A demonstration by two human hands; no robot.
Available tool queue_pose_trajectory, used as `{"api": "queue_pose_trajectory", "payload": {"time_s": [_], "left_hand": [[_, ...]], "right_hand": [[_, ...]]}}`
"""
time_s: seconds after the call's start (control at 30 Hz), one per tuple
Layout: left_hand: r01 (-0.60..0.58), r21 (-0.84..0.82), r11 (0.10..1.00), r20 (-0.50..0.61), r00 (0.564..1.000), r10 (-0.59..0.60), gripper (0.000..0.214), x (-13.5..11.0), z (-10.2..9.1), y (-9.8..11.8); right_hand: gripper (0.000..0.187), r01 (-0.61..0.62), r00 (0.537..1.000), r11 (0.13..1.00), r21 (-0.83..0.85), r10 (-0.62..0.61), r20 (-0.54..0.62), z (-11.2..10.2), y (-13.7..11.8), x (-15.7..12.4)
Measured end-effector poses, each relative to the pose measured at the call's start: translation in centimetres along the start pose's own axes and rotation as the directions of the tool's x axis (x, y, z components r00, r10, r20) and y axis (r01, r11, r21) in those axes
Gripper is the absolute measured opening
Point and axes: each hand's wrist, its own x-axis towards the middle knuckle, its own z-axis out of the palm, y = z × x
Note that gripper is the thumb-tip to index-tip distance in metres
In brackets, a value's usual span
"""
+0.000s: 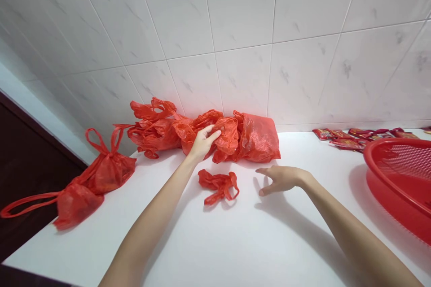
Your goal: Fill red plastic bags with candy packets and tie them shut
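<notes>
My left hand reaches to the back of the table and grips a crumpled red plastic bag, thumb on top. Right of it, a fuller red plastic bag leans near the tiled wall. My right hand hovers over the white table with fingers apart and nothing in them, just in front of that fuller bag. Between my two arms lies a small, limp red plastic bag with a loop handle. More bunched red bags sit left of my left hand.
Two knotted red bags with looped handles stand along the table's left edge. A red plastic basket with mesh sides is at the right. Behind it lie several small red packets. A tiled wall borders the back.
</notes>
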Motion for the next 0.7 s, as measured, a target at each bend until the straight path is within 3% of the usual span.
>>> {"api": "queue_pose_trajectory", "payload": {"time_s": [0.13,0.23,0.33,0.43,0.47,0.53,0.6,0.63,0.7], "left_hand": [[0.166,-0.403,0.9,0.104,0.985,-0.135,0.027,-2.0,1.1,0.9],[0.281,-0.426,0.86,0.198,0.957,-0.214,0.016,-3.3,2.0,1.3],[0.265,-0.369,0.891,0.301,0.941,-0.155,0.034,-4.6,2.4,1.8],[0.215,-0.12,0.969,0.451,0.882,-0.139,0.071,-6.3,1.9,2.4],[0.202,0.035,0.979,0.503,0.843,-0.192,0.081,-7.0,1.6,2.6],[0.131,0.379,0.916,0.565,0.752,-0.341,0.088,-8.5,0.9,2.8],[0.009,0.607,0.795,0.573,0.688,-0.446,0.071,-9.6,0.4,2.4],[-0.034,0.657,0.753,0.571,0.675,-0.468,0.056,-9.9,0.2,2.0],[-0.044,0.659,0.751,0.573,0.675,-0.464,0.031,-9.7,0.1,1.1]], "right_hand": [[0.089,0.233,0.945,0.913,0.335,-0.131,-0.301,-0.2,0.4,0.0],[0.089,0.424,0.85,0.772,0.473,-0.159,-0.502,-0.3,-0.3,-0.1],[0.065,0.56,0.77,0.65,0.514,-0.18,-0.611,-0.6,-0.9,-0.3],[0.037,0.559,0.751,0.635,0.533,-0.114,-0.651,-1.5,-0.7,-1.2],[0.035,0.551,0.73,0.653,0.52,-0.074,-0.68,-2.0,-0.4,-1.7],[0.033,0.545,0.655,0.694,0.47,-0.002,-0.756,-2.9,0.3,-2.8],[0.033,0.543,0.594,0.715,0.44,0.044,-0.803,-3.8,0.9,-3.9],[0.033,0.543,0.575,0.717,0.438,0.062,-0.816,-4.1,1.1,-4.4],[0.033,0.548,0.549,0.709,0.444,0.096,-0.83,-4.6,1.4,-5.2]]}}
